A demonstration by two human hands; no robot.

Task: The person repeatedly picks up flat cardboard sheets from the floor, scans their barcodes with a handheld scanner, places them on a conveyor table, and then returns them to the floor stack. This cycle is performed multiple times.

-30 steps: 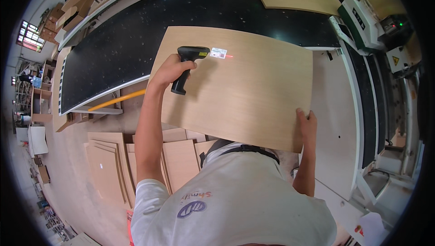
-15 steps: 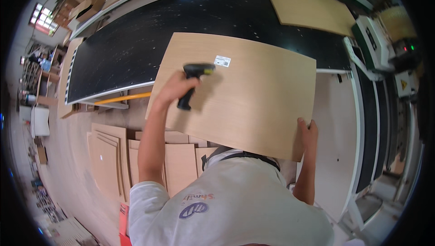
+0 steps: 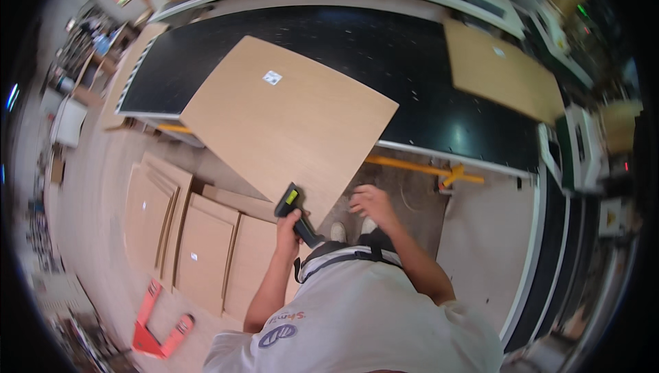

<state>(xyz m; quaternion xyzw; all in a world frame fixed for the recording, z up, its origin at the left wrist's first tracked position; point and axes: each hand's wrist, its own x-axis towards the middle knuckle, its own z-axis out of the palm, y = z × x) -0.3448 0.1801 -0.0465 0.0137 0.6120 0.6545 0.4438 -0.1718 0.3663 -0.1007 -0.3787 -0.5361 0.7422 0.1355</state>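
Black scanner in the left grip, pale panel just ahead

I have the left grip [image 3: 287, 232] wrapped round the handle of a handheld scanner [image 3: 287, 201], fingers closed, a yellow patch showing on its head. From my view the scanner sits over the near end of a pale wood-toned panel [image 3: 288, 112]; I cannot tell whether it touches the surface. The panel stretches ahead of that hand, turned askew on the black bench [image 3: 446, 129], its far part resting on the top and its near corner jutting past the front edge towards the waist. Its white label [image 3: 272, 78] lies well ahead of the scanner.

The right grip [image 3: 371, 201] hangs just right of the panel's near end, a gap showing between them. Its fingers are blurred, loosely curled and partly open, and I see nothing in them.

Counting up, I get one scanner; two panels on the bench, this one and a second panel [image 3: 504, 74] well to the right, each with one white label; two shoes [image 3: 338, 231] below; one red fork-shaped item [image 3: 154, 345] with two prongs at lower left. More boards [image 3: 206, 236] crowd the left side; they overlap too much to count, but two show white labels.
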